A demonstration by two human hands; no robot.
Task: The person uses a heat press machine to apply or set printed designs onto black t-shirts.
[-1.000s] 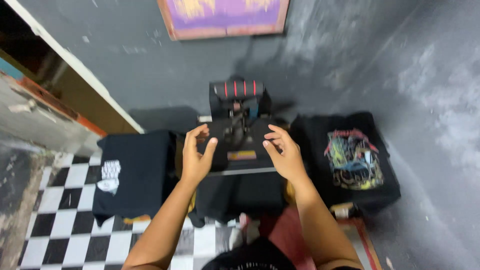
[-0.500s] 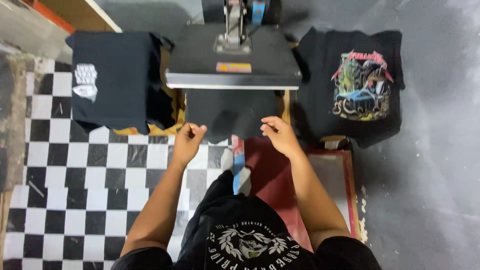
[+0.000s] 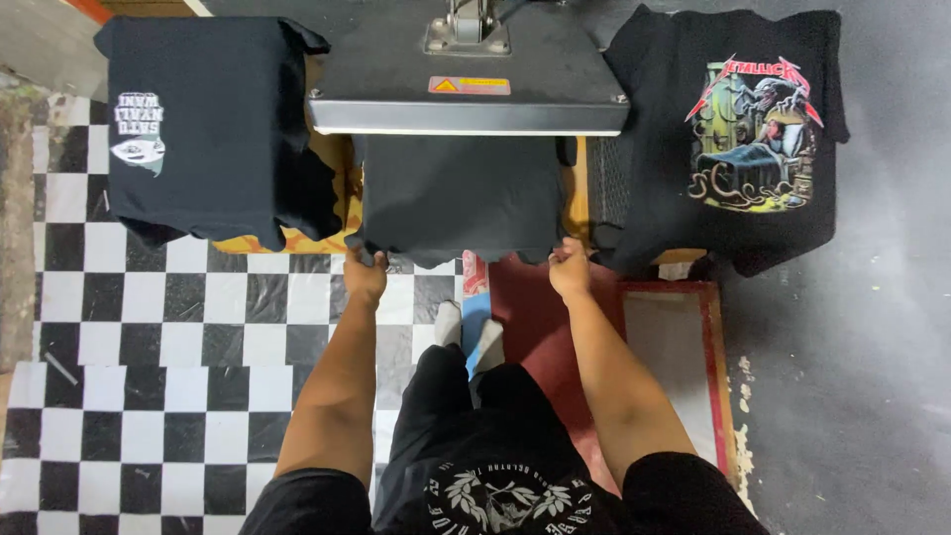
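Note:
A plain black T-shirt (image 3: 458, 198) lies on the lower bed of a heat press, under its raised grey top plate (image 3: 468, 91). My left hand (image 3: 365, 274) grips the shirt's near-left hem corner. My right hand (image 3: 570, 267) grips the near-right hem corner. Both fists are closed on the fabric at the bed's front edge.
A black shirt with a small white print (image 3: 203, 129) is draped to the left. A black shirt with a colourful print (image 3: 738, 129) lies on the right. A red-framed screen (image 3: 664, 342) lies by my right leg. Black-and-white checkered floor (image 3: 149, 337) spreads left, grey concrete (image 3: 862, 347) right.
My hands were on the press top a second ago, then hung free in front of it. Now they have closed on the black shirt's hem, and the view has come closer.

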